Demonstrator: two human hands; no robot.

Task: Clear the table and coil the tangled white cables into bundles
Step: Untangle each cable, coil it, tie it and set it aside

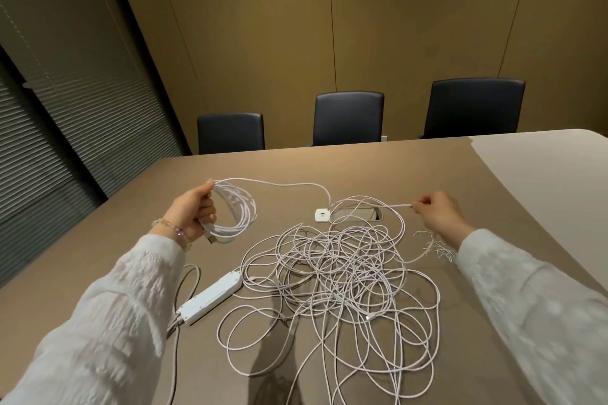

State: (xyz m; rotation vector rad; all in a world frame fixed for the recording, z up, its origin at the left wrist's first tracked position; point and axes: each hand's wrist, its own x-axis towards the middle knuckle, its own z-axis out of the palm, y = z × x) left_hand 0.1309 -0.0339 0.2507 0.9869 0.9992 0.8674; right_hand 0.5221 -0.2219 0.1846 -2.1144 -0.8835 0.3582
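Left hand [194, 210], mid-left of frame, is clenched round a half-made coil [235, 214] of white cable, with the loops hanging below the fist and a plug end poking out under the palm. Held up off the worktop [477, 174], likely so the loops stay stacked and don't fall back into the mess.

Right hand [434, 212], mid-right, pinches a single strand [371, 205] between thumb and fingertips and draws it out sideways. The strand runs left toward a small white adapter [321, 215] at frame centre, and another line arcs from there up to the coil. It looks like one continuous cable, though the crossing near the adapter is too cluttered to be sure. Hands are held well apart, probably to keep the working length taut and free of the pile.

The tangle [345, 279] of white cables sprawls over the lower centre of the worktop, uncoiled, with loops running off the bottom edge. A power strip [212, 297] lies at lower left, touching the tangle's edge, its cord trailing toward the near side. Some frayed threads [437, 246] hang by the right cuff.

Judgement: first bundle in progress, most of the job left.

Three dark chairs [348, 117] stand along the far side.
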